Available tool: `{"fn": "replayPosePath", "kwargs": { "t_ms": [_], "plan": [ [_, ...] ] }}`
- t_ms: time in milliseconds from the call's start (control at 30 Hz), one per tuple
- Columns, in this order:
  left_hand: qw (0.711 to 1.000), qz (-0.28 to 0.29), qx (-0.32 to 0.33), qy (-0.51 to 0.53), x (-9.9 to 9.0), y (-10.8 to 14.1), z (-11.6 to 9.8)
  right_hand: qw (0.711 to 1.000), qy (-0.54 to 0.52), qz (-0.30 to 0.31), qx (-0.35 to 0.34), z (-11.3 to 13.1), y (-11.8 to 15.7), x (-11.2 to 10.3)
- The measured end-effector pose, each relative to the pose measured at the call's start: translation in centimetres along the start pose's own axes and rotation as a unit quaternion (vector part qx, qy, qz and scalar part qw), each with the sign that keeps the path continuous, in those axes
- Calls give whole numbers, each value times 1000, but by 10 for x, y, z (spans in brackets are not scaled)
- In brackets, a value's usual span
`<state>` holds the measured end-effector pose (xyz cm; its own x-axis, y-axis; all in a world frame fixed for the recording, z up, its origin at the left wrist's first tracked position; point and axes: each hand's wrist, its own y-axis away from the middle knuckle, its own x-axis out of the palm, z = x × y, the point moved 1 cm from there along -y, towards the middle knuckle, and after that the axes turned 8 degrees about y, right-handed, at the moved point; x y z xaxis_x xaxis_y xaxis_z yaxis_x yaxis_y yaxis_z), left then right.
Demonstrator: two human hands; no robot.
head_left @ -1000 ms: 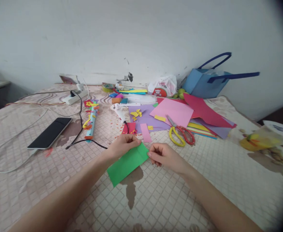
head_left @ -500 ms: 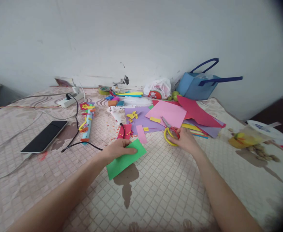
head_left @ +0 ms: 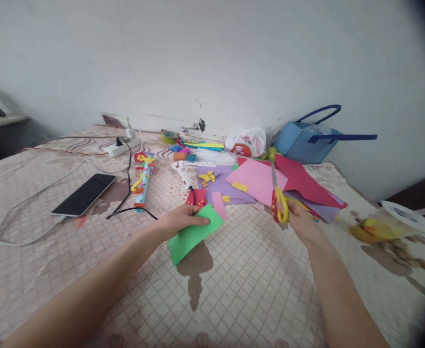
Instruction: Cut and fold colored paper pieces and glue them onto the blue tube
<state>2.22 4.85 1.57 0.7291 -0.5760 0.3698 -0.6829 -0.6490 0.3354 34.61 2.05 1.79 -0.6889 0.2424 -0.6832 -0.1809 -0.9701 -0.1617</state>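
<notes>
My left hand point(head_left: 182, 221) pinches a green sheet of paper point(head_left: 194, 237) between thumb and fingers, above the patterned tablecloth. In my right hand point(head_left: 299, 220) are scissors point(head_left: 279, 205) with yellow and red handles, their blades pointing away from me over the pink paper. The blades look closed together. Ahead lie pink paper point(head_left: 256, 179), purple paper point(head_left: 215, 179) with yellow cut-outs point(head_left: 207, 178), and a narrow pink strip point(head_left: 219, 205). A white glue gun point(head_left: 183, 174) rests behind my left hand.
To the left are a phone point(head_left: 84, 195) on a cable, a power strip point(head_left: 123, 147) and a decorated light-blue stick point(head_left: 144, 185). A blue bag point(head_left: 302, 141) stands at the back right, near red paper point(head_left: 302, 181). A plastic cup point(head_left: 375, 224) is at the right.
My right hand has lifted the scissors off the table and turned them so the blades point more straight ahead. The view has shifted slightly left. My left hand still holds the green paper.
</notes>
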Motion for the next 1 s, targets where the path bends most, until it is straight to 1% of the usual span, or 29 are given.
{"fn": "replayPosePath", "kwargs": {
  "t_ms": [33,67,100,167,233,300,367,400,500,600,667,700,800,867,900,1000],
  "plan": [
    [1000,5,3,9,0,1,0,997,-81,11,-4,10,6,2],
    [1000,10,4,15,0,1,-1,987,-160,26,-12,20,13,5],
    [1000,13,5,18,-1,2,-1,975,-218,39,-23,32,22,9],
    [1000,15,5,19,-1,2,-1,953,-291,75,-40,52,40,21],
    [1000,14,9,19,-1,2,-1,934,-329,129,-50,66,61,36],
    [1000,13,13,25,-2,3,-1,907,-376,184,-32,73,81,53],
    [999,13,19,31,-4,3,-2,872,-420,251,-4,75,100,68],
    [999,12,23,33,-4,4,-3,859,-433,273,13,75,108,73],
    [999,10,31,35,-5,6,-6,832,-464,299,51,77,128,82],
    [999,14,34,32,-5,7,-8,816,-487,307,59,80,137,82],
    [999,19,34,28,-4,8,-9,819,-491,291,53,81,135,81],
    [999,22,36,23,-4,8,-9,830,-486,270,47,81,132,81],
    [998,40,41,-8,-1,9,-9,880,-436,184,29,85,114,79],
    [996,59,42,-44,2,10,-8,904,-401,141,42,92,101,78],
    [995,68,42,-66,3,11,-8,911,-388,131,53,96,95,78],
    [987,75,41,-138,5,12,-8,924,-352,130,70,108,84,80]
  ]
}}
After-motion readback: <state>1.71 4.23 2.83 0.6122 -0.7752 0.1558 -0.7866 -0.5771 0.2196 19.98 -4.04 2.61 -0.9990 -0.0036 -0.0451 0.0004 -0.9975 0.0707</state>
